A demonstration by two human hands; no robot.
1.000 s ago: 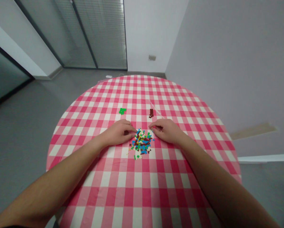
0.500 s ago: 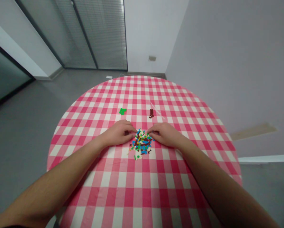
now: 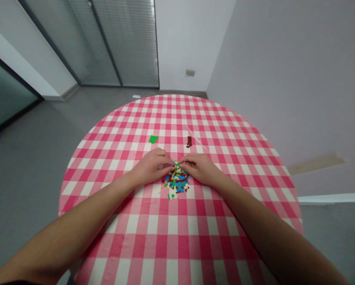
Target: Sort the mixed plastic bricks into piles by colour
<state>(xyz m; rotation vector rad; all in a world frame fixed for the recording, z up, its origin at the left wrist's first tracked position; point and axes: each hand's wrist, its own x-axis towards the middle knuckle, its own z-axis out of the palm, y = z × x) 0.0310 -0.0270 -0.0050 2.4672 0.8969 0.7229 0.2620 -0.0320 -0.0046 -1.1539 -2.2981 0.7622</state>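
Observation:
A heap of small coloured plastic bricks (image 3: 176, 182) in blue, brown, cream, green and yellow lies mid-table on a pink-and-white gingham tablecloth (image 3: 171, 229). My left hand (image 3: 152, 166) rests at the heap's far left, and my right hand (image 3: 199, 169) at its far right. Their fingertips nearly meet over the far edge, hiding some bricks. I cannot tell whether either hand pinches a brick. Beyond them lie a small group of green bricks (image 3: 153, 139) and a short stack of dark brown bricks (image 3: 189, 141), apart from each other.
The round table's edge (image 3: 76, 174) curves around the cloth, with a grey floor (image 3: 47, 130) beyond it. A glass partition with blinds (image 3: 127, 43) stands at the far side, and a pale wall (image 3: 284, 79) runs along the right.
Both hands have slid inward toward each other, and their fingertips now nearly meet above the heap's far edge. The green and brown bricks have not moved.

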